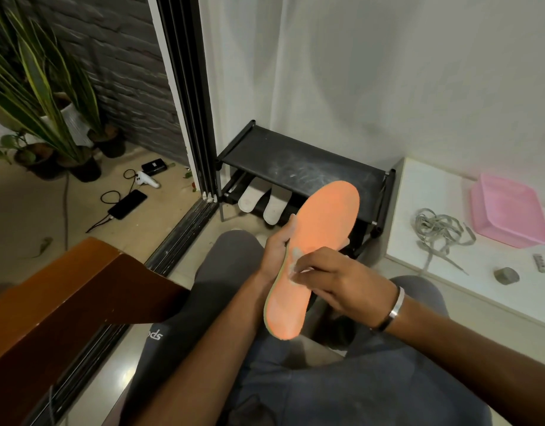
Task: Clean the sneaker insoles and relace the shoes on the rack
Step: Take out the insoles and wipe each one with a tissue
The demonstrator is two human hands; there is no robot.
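Right hand [335, 278] pinches a small whitish wipe [292, 265] against the orange insole [314, 256]. Left hand [276, 250] grips the insole's edge, fingers curled behind, above the lap. Beyond: black shoe rack [296, 161], white shoes [262, 201] on its lower shelf; grey laces [440, 232] lie right.

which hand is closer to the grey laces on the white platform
Right. The right hand, wiping the orange insole with a small white cloth, lies nearer the laces. The left hand grips the insole's far edge.
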